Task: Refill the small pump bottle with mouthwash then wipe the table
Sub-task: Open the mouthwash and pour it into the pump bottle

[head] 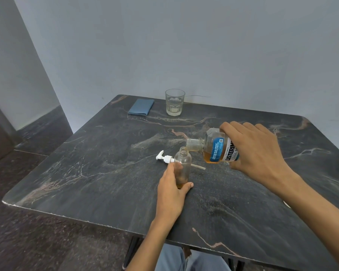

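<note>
From where I sit, the blue folded cloth (pixel 141 107) lies far back on the left of the dark marble table (pixel 86 173), well apart from the work, and just to its right stands a drinking glass (pixel 174 102); if liquid runs, I judge the cloth is a long reach away. Nearer, the white pump head (pixel 164 158) lies on its side on the table just behind the small pump bottle (pixel 182 167), its tube poking out on the far side, where a splash could wet it or a nudge could roll it. My left hand (pixel 171 189) grips the lower part of the small pump bottle, fingers and thumb curled round it, holding it upright on the table with only a thin amber layer at the bottom. Its neck is narrow, and the wide mouth of the mouthwash bottle (pixel 213 148) hangs just above and to the right of it, tipped nearly flat. My right hand (pixel 256 149) wraps the mouthwash bottle from above. The chief risk, I think, is a surge past the narrow neck if I tip further, spilling down onto my left fingers (pixel 188 185) and loosening the grip.
</note>
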Demonstrator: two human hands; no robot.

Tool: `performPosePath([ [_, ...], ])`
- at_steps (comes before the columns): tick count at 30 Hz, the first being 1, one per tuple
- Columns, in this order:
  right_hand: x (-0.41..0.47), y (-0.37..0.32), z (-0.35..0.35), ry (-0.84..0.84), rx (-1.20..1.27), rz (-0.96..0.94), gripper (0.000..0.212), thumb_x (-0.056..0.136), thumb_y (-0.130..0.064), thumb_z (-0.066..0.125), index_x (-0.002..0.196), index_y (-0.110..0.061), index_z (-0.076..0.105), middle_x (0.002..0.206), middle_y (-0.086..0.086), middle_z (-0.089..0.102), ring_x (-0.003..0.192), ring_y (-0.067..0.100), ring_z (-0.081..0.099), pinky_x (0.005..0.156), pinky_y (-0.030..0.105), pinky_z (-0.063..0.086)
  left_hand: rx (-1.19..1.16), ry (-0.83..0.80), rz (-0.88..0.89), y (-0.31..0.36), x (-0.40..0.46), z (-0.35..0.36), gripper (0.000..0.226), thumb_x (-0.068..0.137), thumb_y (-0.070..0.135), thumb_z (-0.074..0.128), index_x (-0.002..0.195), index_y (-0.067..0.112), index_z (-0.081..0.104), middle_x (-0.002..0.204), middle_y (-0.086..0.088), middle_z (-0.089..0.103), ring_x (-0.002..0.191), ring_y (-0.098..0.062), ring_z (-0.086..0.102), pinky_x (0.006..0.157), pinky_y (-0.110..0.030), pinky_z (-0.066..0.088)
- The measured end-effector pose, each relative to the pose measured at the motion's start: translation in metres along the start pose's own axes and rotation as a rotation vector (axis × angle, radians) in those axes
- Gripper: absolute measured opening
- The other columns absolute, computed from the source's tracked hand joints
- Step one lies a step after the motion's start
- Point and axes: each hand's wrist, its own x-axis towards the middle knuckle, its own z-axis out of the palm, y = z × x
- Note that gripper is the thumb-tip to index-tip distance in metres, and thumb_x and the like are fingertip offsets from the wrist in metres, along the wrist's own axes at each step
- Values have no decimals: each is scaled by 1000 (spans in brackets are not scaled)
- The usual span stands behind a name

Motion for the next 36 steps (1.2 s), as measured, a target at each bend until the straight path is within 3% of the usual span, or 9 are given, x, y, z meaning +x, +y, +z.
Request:
performPosePath([
  [24, 1, -1, 1, -5, -5, 5, 81, 36, -30, 92, 104, -17, 51, 86, 2, 61, 71, 23, 56, 61, 33, 44, -8, 0, 0, 0, 1, 0, 47, 74, 16, 78, 112, 25, 51, 109, 11, 60, 100, -5, 55, 85, -18, 43],
  [36, 1, 0, 1, 19, 11, 3, 80, 33, -29, 93, 102, -16, 53, 84, 3, 62, 67, 23, 56, 60, 31, 43, -16, 1, 5, -1, 1, 1, 46, 74, 15, 78, 110, 24, 51, 108, 7, 61, 98, -9, 57, 84, -21, 44],
])
